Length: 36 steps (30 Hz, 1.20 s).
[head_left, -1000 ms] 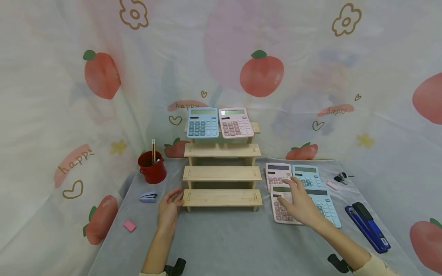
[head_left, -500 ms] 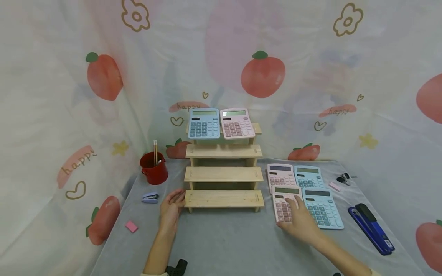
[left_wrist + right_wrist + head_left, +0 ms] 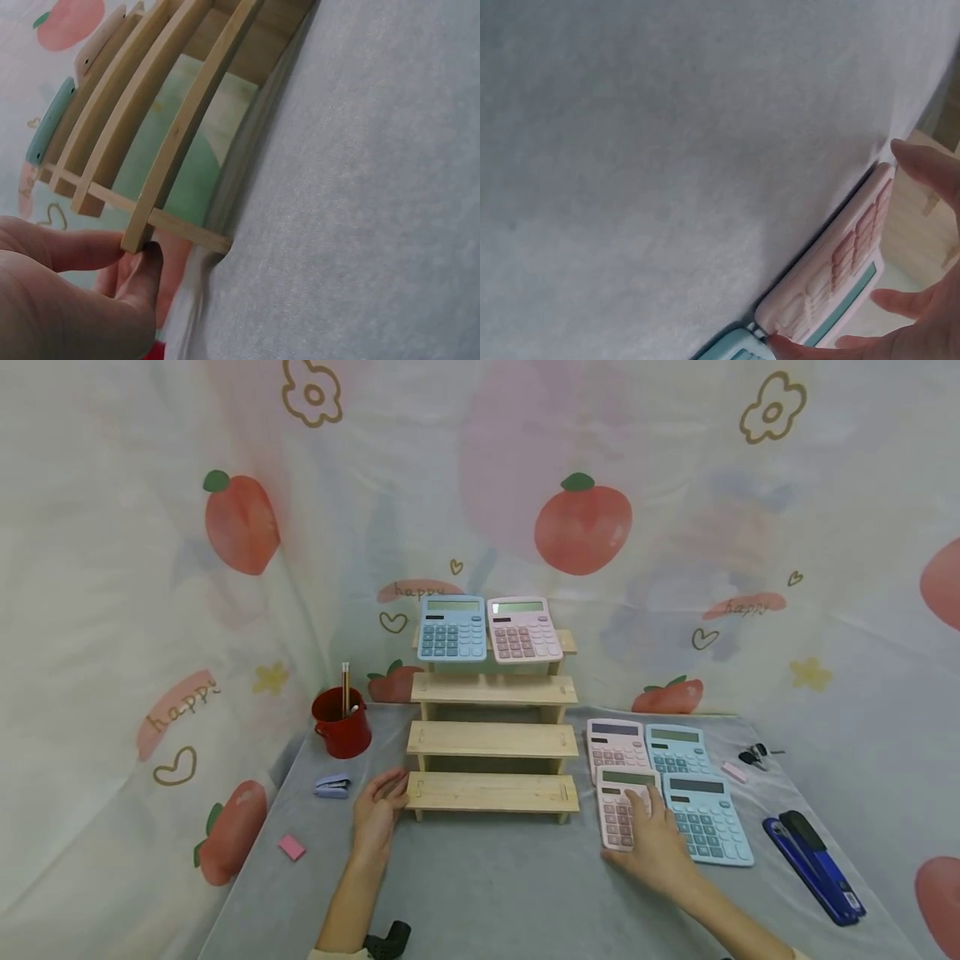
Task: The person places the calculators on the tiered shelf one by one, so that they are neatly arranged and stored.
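A stepped wooden shelf stand (image 3: 491, 792) stands in the middle of the table. My left hand (image 3: 375, 818) pinches the left end of its lowest board between thumb and fingers, as the left wrist view shows on the board end (image 3: 139, 234). At the right, my right hand (image 3: 654, 852) spans the front pink calculator (image 3: 617, 814), thumb by its near left corner and fingertips over its right side. In the right wrist view the thumb (image 3: 922, 165) sits just off the calculator's edge. A front blue calculator (image 3: 708, 827) lies right beside it.
Behind these lie another pink (image 3: 617, 743) and another blue calculator (image 3: 678, 747). A blue (image 3: 452, 631) and a pink calculator (image 3: 525, 631) lean on the top shelf. A red cup (image 3: 343, 731), small stapler (image 3: 332, 787) and pink eraser (image 3: 292, 847) are left; a large blue stapler (image 3: 813, 868) is right.
My right hand has come down and back from over the calculators, its thumb now at the front pink one's near corner. The left hand keeps its hold; the view has shifted slightly.
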Available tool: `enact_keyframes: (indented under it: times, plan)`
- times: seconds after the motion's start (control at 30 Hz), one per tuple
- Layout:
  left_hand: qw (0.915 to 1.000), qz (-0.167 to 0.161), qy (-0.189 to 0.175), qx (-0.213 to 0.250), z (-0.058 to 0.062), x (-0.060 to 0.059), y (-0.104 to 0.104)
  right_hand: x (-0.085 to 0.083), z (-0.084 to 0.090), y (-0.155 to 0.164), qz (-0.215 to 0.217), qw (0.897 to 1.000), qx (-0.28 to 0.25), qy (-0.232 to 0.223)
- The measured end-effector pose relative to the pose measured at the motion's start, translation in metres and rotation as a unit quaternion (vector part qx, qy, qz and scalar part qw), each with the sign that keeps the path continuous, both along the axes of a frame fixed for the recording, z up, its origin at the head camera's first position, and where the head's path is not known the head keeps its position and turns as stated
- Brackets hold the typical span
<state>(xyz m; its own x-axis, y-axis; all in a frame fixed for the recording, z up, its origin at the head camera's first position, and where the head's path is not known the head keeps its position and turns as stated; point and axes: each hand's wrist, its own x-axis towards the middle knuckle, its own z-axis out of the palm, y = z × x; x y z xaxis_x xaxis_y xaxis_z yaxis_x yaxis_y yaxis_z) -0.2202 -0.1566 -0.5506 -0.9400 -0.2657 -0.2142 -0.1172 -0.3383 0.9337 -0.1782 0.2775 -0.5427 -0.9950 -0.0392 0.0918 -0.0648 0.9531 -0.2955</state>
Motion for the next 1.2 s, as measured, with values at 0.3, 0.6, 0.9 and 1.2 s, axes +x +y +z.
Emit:
enact_keyframes:
  times: [0.3,0.6,0.9,1.2]
  plan:
    - [1.0000,-0.002,-0.004,-0.006,0.002,0.001,0.001,-0.004,0.004,0.000,-0.038,0.999,-0.014,-0.033]
    - [1.0000,0.001,-0.002,-0.007,0.002,0.002,0.002,-0.008,0.003,0.000,-0.054,0.997,-0.023,-0.043]
    - [0.9999,-0.003,-0.010,-0.009,0.005,0.003,0.001,-0.006,0.003,0.001,-0.053,0.998,-0.025,-0.024]
    - [1.0000,-0.008,0.002,-0.003,0.003,0.004,0.000,-0.011,-0.002,-0.010,-0.052,0.998,-0.031,-0.015]
